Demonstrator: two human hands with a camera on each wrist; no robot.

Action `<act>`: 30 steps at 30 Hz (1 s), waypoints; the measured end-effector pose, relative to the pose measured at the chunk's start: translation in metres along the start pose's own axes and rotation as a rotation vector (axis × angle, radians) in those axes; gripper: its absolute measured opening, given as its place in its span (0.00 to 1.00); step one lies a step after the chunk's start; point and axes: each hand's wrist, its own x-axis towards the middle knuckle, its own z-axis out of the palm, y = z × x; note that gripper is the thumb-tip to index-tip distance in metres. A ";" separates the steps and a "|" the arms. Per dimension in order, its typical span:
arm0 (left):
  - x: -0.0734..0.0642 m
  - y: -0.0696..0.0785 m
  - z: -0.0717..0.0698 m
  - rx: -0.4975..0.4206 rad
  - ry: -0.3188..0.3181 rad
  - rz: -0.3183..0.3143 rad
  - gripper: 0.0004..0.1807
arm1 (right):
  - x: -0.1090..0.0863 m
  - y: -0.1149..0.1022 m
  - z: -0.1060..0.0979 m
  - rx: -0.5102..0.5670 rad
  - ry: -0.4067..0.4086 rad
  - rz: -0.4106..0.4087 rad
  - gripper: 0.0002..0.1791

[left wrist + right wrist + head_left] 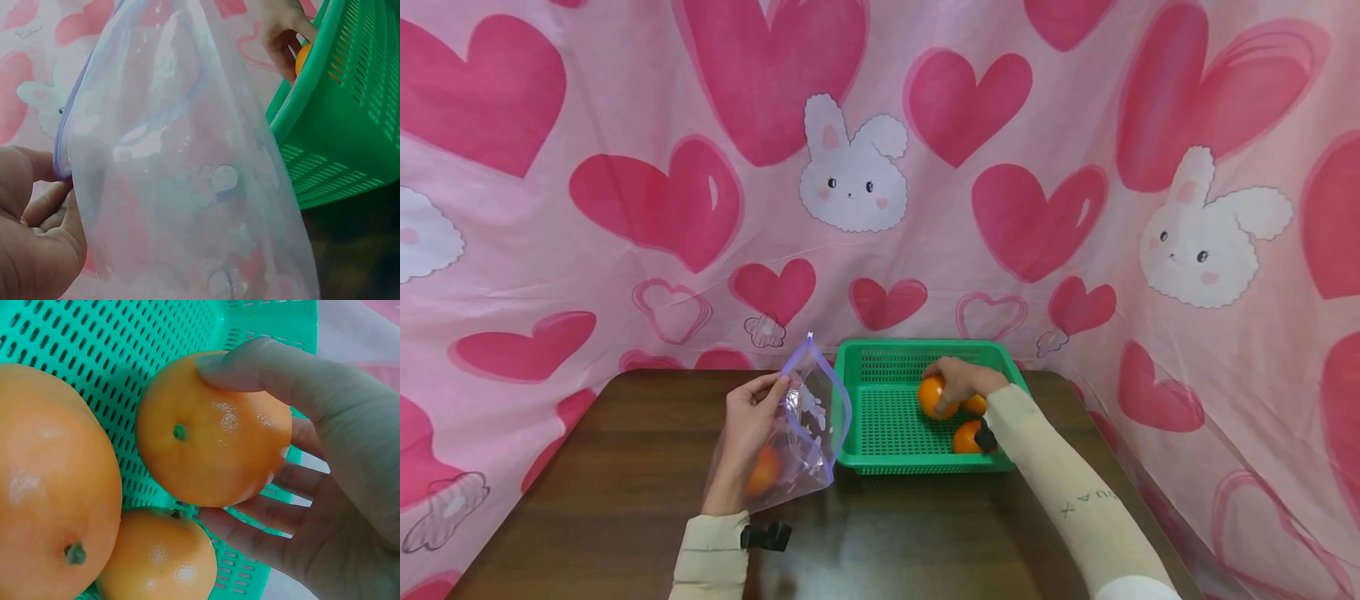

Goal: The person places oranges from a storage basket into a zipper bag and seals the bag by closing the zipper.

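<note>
My left hand (752,425) pinches the purple-edged rim of a clear zip bag (169,162), whose mouth gapes toward the right. Inside the bag, low down, an orange (763,472) shows through the plastic. My right hand (331,450) reaches into a green plastic basket (880,463) and grips an orange (206,437), thumb on top and fingers curled round the far side. Two more oranges lie by it in the basket: a nearer one (50,487) and another (159,556) partly behind. In the left wrist view the basket wall hides most of the gripped orange.
Both the basket and the bag are on a dark wooden table (602,492). Behind it hangs a pink cloth (700,108) with hearts and rabbits, close to the basket's back edge. A black strap piece (766,536) sits at the left wrist.
</note>
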 end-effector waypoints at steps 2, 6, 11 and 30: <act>0.000 0.000 0.000 0.010 0.001 -0.007 0.18 | 0.000 0.001 0.000 0.014 0.004 -0.009 0.39; -0.001 0.001 -0.001 0.015 -0.001 -0.009 0.18 | -0.001 -0.002 0.000 0.035 0.011 -0.012 0.39; -0.001 0.001 -0.002 0.005 -0.010 0.002 0.18 | -0.003 -0.006 0.000 0.049 0.026 -0.012 0.39; 0.000 0.001 -0.002 0.018 -0.018 -0.006 0.18 | -0.010 -0.015 -0.004 0.050 0.041 -0.053 0.38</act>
